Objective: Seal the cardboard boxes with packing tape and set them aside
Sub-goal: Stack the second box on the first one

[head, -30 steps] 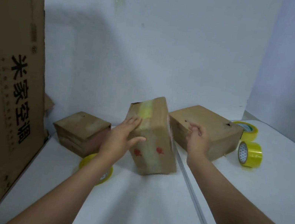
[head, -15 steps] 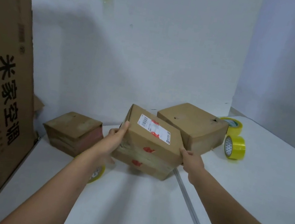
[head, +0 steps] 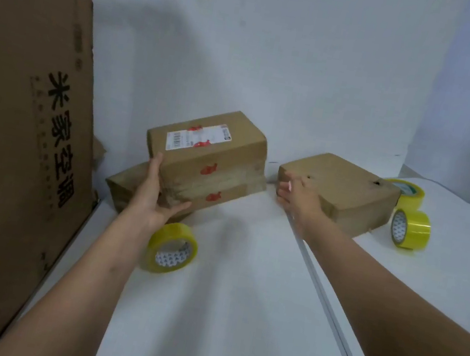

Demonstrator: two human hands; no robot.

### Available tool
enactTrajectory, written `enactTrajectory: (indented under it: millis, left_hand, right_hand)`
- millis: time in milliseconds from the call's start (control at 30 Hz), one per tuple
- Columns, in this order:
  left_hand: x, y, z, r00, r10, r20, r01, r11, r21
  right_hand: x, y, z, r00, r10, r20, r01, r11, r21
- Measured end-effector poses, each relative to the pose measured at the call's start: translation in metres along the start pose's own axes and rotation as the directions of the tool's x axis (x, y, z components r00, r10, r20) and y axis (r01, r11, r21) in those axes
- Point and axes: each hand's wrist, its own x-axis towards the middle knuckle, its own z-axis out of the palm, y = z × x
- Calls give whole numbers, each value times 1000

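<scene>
left hand grasps the labelled box; seat it squarely on the lower box at nine o'clock; right hand relaxed, empty.

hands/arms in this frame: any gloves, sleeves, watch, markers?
None visible. Both the left hand and right hand are bare: no gloves, rings or tags. Both forearms are uncovered right down to the frame edge, with no sleeve, watch or wristband. Dark blue fabric at the bottom right edge is probably clothing.
</scene>
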Motion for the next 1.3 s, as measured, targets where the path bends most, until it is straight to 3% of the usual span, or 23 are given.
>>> enactTrajectory:
  millis: [100,333,467,600,767,833,900,1033,1133,1300]
  left_hand:
    - [11,9,-20,992,57,-110,-64,996,-55]
    - [40,23,-26,908,88,-410,-144,984,-107]
    - [59,29,-22,908,141,-394,-143,989,25]
    - [74,26,-30,936,102,-337,-59,989,137]
    - [84,-3,-36,837,222,-500,-83,955,284]
    - [68,-20,-24,829,285,-481,-162,946,280]
    - [54,-36,-9,865,286,-413,-191,947,257]
    - [47,-69,28,930,291,-225,-206,919,336]
    - [37,-93,65,985,170,8,-158,898,410]
    - [22,-140,106,985,-57,165,-35,860,509]
  right_hand:
    - [-3,13,15,992,98,83,-90,992,-94]
    - [5,45,34,983,177,54,-167,975,-147]
    - [8,49,37,980,191,53,-181,970,-160]
    - [9,58,33,977,204,63,-192,968,-163]
    - [9,76,14,969,249,3,-245,955,-168]
    - [5,82,4,965,259,-35,-262,952,-161]
    - [1,88,-9,963,262,-60,-269,948,-170]
    - [4,100,-51,971,183,-157,-229,899,-373]
    - [5,97,-95,971,52,-232,-191,752,-631]
    - [-1,93,-166,945,2,-326,-249,651,-717]
